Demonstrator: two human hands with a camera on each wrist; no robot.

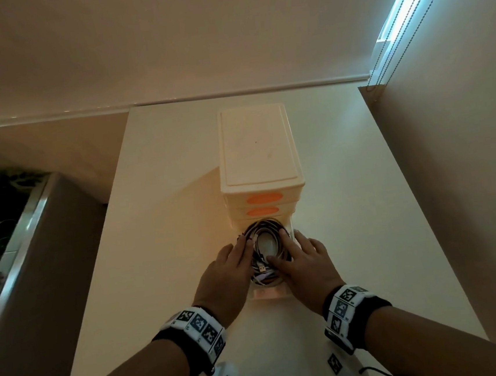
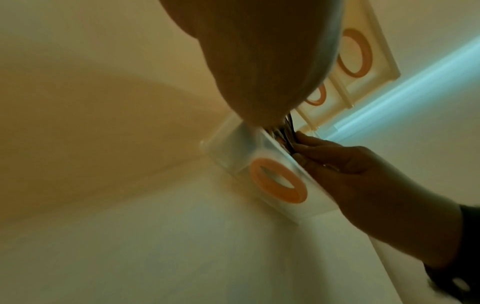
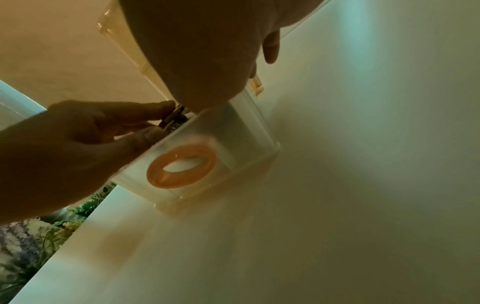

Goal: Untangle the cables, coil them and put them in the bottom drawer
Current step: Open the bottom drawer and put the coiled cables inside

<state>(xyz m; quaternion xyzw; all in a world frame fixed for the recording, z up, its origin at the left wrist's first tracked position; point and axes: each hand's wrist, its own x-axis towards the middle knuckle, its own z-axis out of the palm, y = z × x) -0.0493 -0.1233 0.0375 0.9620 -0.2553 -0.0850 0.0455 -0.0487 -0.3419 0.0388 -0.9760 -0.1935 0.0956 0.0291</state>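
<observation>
Left hand: the left hand (image 1: 222, 273) lies over the left side of the pulled-out drawer, fingers nearly straight, fingertips pressing on the coil; it clasps nothing.
Right hand: the right hand (image 1: 303, 261) mirrors it on the right side, fingers extended flat onto the loops and thumb toward the middle, pressing rather than grasping.
Cables: the coiled cables (image 1: 264, 241), dark and light strands wound in one round bundle with a plug end showing near the front, sit inside the bottom drawer, between the two hands.
Bottom drawer: the bottom drawer (image 1: 270, 294) stands pulled out toward the person on the table (image 1: 156, 196); both wrist views show its orange ring handle (image 3: 182, 166) facing forward, untouched.
Drawer unit: the cream drawer unit (image 1: 256, 147) stands behind, its two upper drawers closed.
Step in hand: by my reading, tucking the coil down so it lies below the drawer's rim; untangling and coiling look finished.
Next move: it likely calls for checking that no loop or plug rides above the rim, then lifting both hands clear and pushing the drawer front straight back into the unit.
Risk: a springy loop may rise once pressure goes and catch under the drawer above.
</observation>
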